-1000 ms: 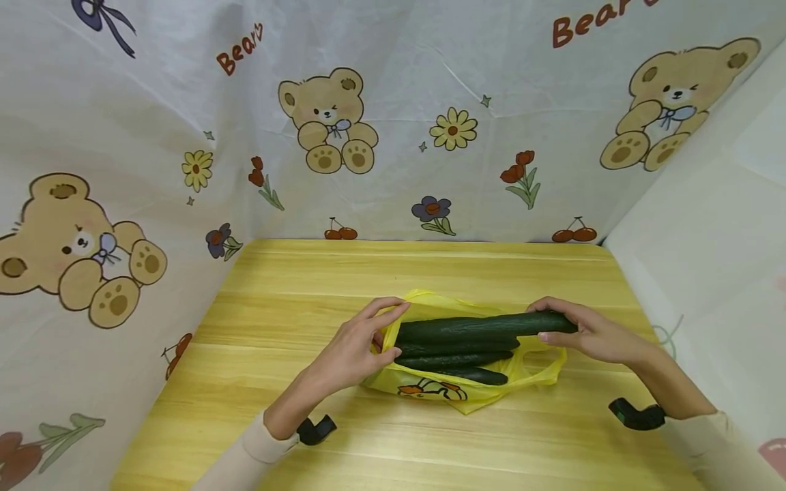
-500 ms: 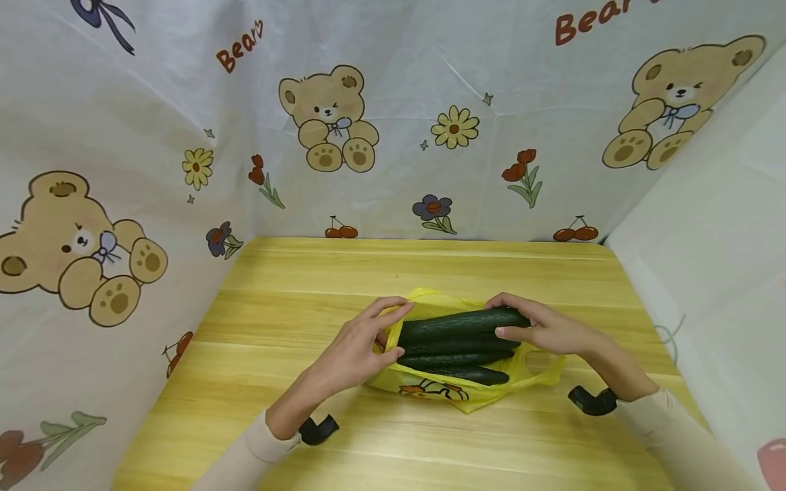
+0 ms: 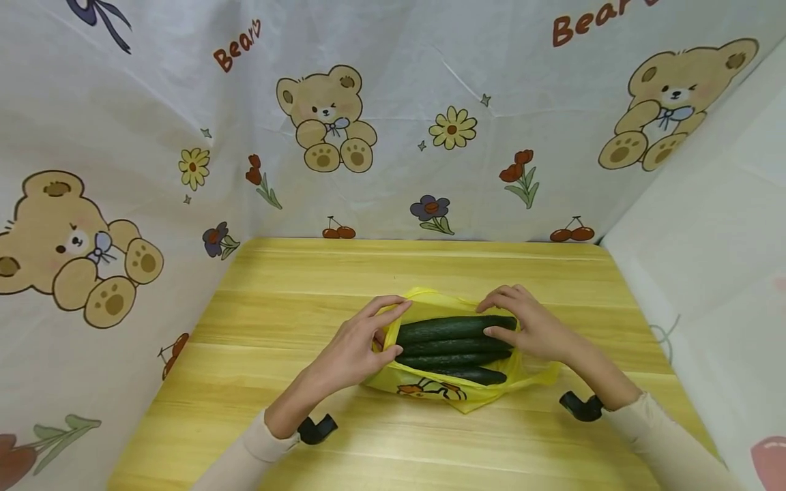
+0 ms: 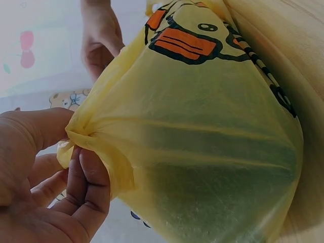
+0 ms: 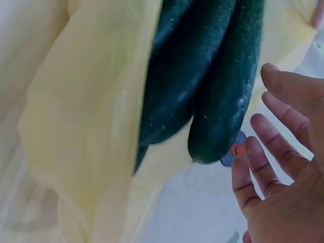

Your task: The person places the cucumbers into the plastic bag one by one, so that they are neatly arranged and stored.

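Note:
A yellow plastic bag (image 3: 439,404) with a printed cartoon duck lies on its side in the head view, its mouth spread wide. Several dark green cucumbers (image 3: 454,329) lie side by side in it, their ends showing. My left hand (image 3: 350,351) pinches the bag's left edge; in the left wrist view that hand (image 4: 81,202) has the gathered yellow film (image 4: 106,147) between thumb and fingers. Beside the right end of the uppermost cucumber is my right hand (image 3: 537,331). The right wrist view shows this hand (image 5: 283,152) with spread, relaxed fingers, apart from the nearest cucumber (image 5: 223,111).
The bag rests on a light wooden table (image 3: 307,273). A white cloth (image 3: 393,136) printed with bears and flowers stands behind it and along the left. A plain white surface (image 3: 706,273) borders the right. One handle loop (image 3: 543,376) trails rightward from the bag.
My right hand has come left with the top cucumber, which slid deeper into the bag, and has let go of it. The left hand keeps its hold on the bag.

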`<state>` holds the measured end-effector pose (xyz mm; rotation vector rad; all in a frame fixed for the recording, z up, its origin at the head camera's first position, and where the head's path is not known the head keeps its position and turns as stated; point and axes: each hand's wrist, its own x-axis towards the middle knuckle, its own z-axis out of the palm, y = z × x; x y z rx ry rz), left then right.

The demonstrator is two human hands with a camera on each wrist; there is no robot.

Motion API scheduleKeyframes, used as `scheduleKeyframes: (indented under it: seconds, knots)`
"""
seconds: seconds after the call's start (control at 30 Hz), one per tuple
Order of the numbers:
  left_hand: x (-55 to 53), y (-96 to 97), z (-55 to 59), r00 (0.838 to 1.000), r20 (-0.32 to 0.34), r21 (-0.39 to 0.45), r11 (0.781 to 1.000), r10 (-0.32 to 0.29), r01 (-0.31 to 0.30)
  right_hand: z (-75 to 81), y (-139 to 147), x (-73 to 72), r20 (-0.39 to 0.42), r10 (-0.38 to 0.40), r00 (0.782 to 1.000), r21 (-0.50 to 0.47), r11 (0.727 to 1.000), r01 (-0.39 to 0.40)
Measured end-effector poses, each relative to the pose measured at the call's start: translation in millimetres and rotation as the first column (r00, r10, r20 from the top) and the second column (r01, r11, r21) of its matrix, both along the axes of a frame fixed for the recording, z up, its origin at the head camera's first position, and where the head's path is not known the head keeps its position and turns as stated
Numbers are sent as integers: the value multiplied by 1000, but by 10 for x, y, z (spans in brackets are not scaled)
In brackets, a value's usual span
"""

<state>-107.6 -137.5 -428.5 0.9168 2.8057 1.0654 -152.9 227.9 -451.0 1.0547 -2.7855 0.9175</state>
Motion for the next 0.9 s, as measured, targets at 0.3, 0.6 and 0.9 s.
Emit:
scheduleKeyframes:
  seconds: [0.3, 0.6, 0.9]
  knots:
    - [-13, -7, -9, 1000, 7, 5, 1000, 3, -3, 16, 101, 39, 17, -41, 999, -16, 999, 41]
    - [-69, -187, -4, 998, -5, 96, 993, 67, -66, 31, 388, 83, 0, -121, 993, -16, 992, 121]
    - [-159, -476, -101, 987, 10, 115, 980, 163, -163, -185, 889, 59, 250, -287, 925, 155, 955, 254]
